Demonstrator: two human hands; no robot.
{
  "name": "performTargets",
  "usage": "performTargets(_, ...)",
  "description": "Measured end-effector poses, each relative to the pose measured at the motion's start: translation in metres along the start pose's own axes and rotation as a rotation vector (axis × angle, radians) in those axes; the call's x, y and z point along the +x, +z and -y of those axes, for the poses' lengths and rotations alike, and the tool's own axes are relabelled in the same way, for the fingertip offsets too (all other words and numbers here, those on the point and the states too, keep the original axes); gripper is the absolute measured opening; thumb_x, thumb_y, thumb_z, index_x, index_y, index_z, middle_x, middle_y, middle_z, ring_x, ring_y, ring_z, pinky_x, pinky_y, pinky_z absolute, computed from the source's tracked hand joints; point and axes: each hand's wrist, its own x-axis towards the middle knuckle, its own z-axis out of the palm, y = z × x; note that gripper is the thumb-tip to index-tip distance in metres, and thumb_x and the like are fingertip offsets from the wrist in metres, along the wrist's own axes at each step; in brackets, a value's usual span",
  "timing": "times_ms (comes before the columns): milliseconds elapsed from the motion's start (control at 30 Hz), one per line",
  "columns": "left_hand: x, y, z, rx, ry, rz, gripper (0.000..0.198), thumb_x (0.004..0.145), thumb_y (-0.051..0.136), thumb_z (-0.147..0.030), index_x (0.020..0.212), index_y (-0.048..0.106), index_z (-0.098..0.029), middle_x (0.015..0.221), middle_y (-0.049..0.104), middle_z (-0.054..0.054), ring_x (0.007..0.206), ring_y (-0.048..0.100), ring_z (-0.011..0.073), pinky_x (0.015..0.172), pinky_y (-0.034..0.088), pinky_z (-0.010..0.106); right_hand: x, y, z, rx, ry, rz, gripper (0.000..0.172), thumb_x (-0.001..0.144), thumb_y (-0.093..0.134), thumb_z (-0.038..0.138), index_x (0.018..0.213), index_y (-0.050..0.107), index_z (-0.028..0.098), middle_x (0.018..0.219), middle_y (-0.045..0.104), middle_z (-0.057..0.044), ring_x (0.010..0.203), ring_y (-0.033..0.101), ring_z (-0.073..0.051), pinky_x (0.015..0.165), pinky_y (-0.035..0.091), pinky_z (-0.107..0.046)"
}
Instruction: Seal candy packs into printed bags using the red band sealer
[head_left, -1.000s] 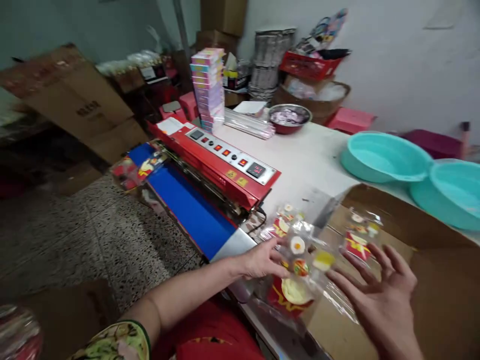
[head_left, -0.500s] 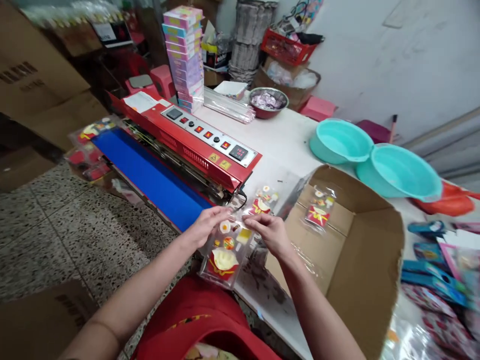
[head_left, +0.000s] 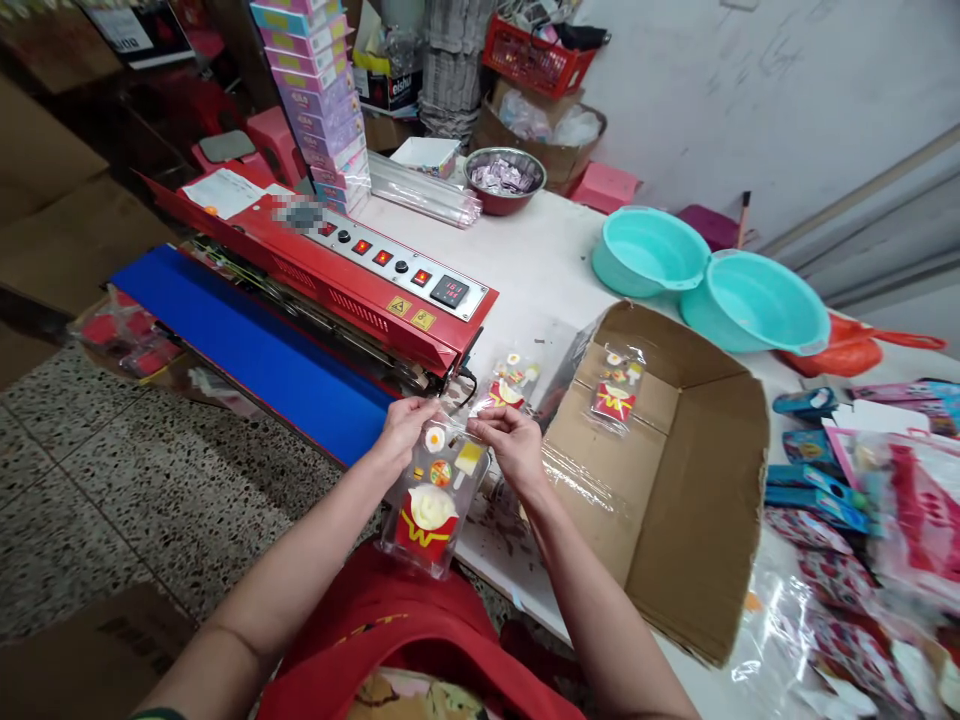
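Two hands pinch top edge of clear toy-food packet [head_left: 431, 500]: left hand [head_left: 401, 430], right hand [head_left: 514, 445]. Packet hangs by red band sealer [head_left: 337, 280] infeed, seemingly unsealed. One packet [head_left: 615, 395] in cardboard box [head_left: 675, 480], another [head_left: 510, 378] on table [head_left: 555, 270].

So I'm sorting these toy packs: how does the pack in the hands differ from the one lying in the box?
The held pack hangs upright, pinched at its top edge by the left hand and right hand; the boxed pack lies untouched on the cardboard box floor. The held pack is off the table, the boxed pack inside the box. Both are clear bags with a red fries-style toy and small food pieces.
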Motion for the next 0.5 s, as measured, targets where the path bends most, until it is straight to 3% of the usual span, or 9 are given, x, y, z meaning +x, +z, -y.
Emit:
performTargets(133,0.010,-0.023,-0.004,0.048,-0.083,0.032,0.049,0.054,0.087,-0.030,0.090,0.058,-0.014,0.071,0.071,0.005,0.056,0.065,0.0157,0.050,0.055,0.027,0.026,0.008,-0.012,0.045,0.047,-0.022,0.050,0.044,0.091,0.042,0.076,0.063,0.016,0.065,0.069,-0.003,0.057,0.062,-0.016,0.056,0.048,-0.027)
performTargets(267,0.023,-0.037,-0.011,0.000,-0.044,-0.047,0.054,0.048,0.088,-0.019,0.091,0.056,-0.014,0.073,0.072,0.007,0.059,0.068,0.0199,0.052,0.058,0.031,0.048,0.032,-0.022,0.070,0.079,-0.042,0.054,0.041,0.090,0.043,0.077,0.059,0.016,0.065,0.068,-0.003,0.056,0.061,-0.016,0.051,0.045,-0.025)
performTargets(367,0.032,-0.044,-0.019,-0.038,0.002,-0.092,0.050,0.047,0.085,-0.013,0.088,0.058,-0.012,0.072,0.072,0.007,0.057,0.068,0.0198,0.052,0.057,0.030,0.050,0.048,-0.023,0.106,0.055,-0.064,0.055,0.046,0.087,0.048,0.080,0.054,0.019,0.066,0.066,-0.001,0.058,0.061,-0.017,0.053,0.048,-0.027)
performTargets(433,0.038,-0.053,-0.027,-0.046,0.046,-0.167,0.042,0.046,0.081,-0.009,0.083,0.060,-0.011,0.067,0.071,0.005,0.054,0.067,0.0169,0.053,0.057,0.026,0.051,0.042,-0.018,0.089,-0.050,-0.108,0.053,0.056,0.082,0.050,0.088,0.052,0.020,0.073,0.066,-0.002,0.066,0.062,-0.019,0.061,0.052,-0.031)
performTargets(500,0.047,-0.067,-0.035,-0.043,0.086,-0.268,0.037,0.046,0.078,-0.005,0.078,0.061,-0.011,0.062,0.069,0.001,0.051,0.064,0.0141,0.052,0.055,0.023,0.057,0.013,-0.009,-0.023,-0.239,-0.265,0.050,0.066,0.077,0.050,0.096,0.052,0.019,0.086,0.065,-0.004,0.078,0.063,-0.020,0.073,0.053,-0.034)
